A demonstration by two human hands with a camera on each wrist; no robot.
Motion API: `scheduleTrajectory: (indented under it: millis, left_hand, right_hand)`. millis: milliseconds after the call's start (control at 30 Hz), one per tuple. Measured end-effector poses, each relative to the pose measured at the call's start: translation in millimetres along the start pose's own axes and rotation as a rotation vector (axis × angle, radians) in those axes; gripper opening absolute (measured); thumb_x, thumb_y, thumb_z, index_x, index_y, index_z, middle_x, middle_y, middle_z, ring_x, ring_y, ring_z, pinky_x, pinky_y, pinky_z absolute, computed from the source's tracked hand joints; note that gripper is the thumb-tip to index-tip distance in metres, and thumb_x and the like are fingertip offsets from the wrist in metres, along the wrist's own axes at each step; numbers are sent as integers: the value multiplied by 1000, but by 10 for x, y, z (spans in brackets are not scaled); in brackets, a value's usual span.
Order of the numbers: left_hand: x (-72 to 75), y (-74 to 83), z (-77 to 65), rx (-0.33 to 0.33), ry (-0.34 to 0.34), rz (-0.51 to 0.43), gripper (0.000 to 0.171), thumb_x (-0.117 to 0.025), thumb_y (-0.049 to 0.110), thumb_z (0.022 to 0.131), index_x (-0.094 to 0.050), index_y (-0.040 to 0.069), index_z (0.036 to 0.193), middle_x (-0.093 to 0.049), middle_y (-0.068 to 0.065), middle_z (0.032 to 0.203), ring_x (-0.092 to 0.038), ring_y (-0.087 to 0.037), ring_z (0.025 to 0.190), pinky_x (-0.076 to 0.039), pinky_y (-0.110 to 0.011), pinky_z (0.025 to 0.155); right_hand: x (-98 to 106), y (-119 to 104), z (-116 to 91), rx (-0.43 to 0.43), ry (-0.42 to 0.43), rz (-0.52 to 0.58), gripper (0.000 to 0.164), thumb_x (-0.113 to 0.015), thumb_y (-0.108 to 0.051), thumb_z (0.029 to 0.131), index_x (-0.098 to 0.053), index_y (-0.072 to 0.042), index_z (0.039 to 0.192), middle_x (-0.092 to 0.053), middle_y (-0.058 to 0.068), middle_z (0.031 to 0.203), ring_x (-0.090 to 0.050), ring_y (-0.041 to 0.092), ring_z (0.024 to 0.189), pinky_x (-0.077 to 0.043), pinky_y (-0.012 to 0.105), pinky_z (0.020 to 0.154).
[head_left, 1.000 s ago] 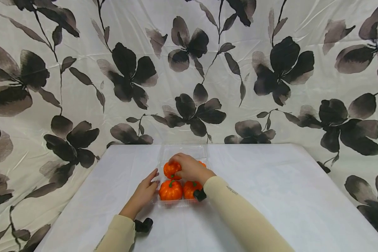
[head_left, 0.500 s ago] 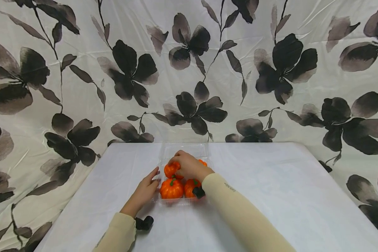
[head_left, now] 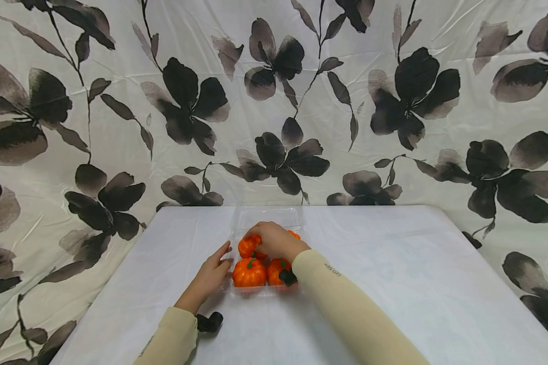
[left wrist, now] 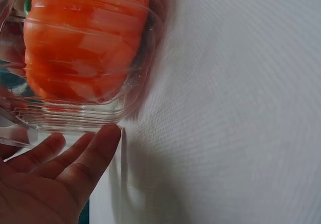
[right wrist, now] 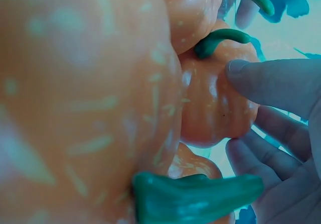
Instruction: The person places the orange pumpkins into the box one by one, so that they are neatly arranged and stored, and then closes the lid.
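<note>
A toy pumpkin [head_left: 246, 247] sits at the back left of a clear plastic clamshell box [head_left: 260, 289], gripped by my right hand [head_left: 277, 240] from above. In the right wrist view, the thumb and fingers curl around this pumpkin [right wrist: 213, 98] below its green stem. Fingers mostly straight, my left hand [head_left: 208, 279] rests against the box's left side; in the left wrist view its fingertips touch the ridged clear wall [left wrist: 75, 114]. A larger pumpkin [head_left: 248, 274] occupies the front left, another pumpkin [head_left: 276, 268] the front right. My right hand mostly hides a back-right pumpkin [head_left: 294, 234].
The box's clear lid [head_left: 268, 217] lies open toward the far edge of the white-covered table [head_left: 374, 268]. Behind the table hangs a white cloth [head_left: 347, 121] printed with dark flowers. A black wrist camera [head_left: 210, 322] sits on the left wrist, another [head_left: 287, 277] overlaps the front-right pumpkin.
My right hand rose very slightly, then settled a little lower, still holding the back-left pumpkin. The left hand has stayed at the box's side. The head view shifted slightly.
</note>
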State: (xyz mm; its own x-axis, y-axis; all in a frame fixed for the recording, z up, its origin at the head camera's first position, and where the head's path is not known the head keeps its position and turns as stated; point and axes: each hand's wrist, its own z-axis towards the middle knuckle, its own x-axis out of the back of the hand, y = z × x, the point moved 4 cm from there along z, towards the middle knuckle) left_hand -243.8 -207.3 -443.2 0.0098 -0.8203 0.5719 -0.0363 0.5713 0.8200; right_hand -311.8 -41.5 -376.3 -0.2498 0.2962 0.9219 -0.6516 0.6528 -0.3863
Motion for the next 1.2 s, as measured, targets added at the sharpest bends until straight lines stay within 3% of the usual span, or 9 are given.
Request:
scheduleTrajectory:
  millis: [300,700,1000,1200]
  left_hand:
    - [-19,-1,21,-8,-5,-14,61,-40,12,95,-25,11,154,-40,-18,151,-55,-33,125,-53,-28,80]
    - [-1,-7,17,17,-34,-38,62,-40,12,95,-24,13,155,-38,-18,153,-52,-35,129,-54,-39,92]
    - [28,-44,25,12,-41,-14,61,-44,17,96,-26,16,154,-41,-18,151,-53,-35,127,-54,-42,94]
    - [75,-33,55,9,-42,11,59,-46,20,98,-26,15,154,-41,-19,150,-52,-36,128,-52,-45,97]
  right_hand:
    - [18,3,-42,10,-7,-7,35,-65,-16,91,-65,-22,126,-59,0,134,-54,20,126,-41,34,110]
    - [89,-10,-134,28,-18,5,37,-64,-19,92,-61,-18,129,-60,-2,134,-53,18,127,-40,33,111]
    - [105,75,-214,5,3,46,37,-61,-24,94,-60,-19,131,-59,-3,135,-52,18,128,-39,35,112]
    - [140,165,-257,13,43,52,37,-60,-24,93,-60,-19,130,-58,-1,135,-59,18,112,-43,35,107]
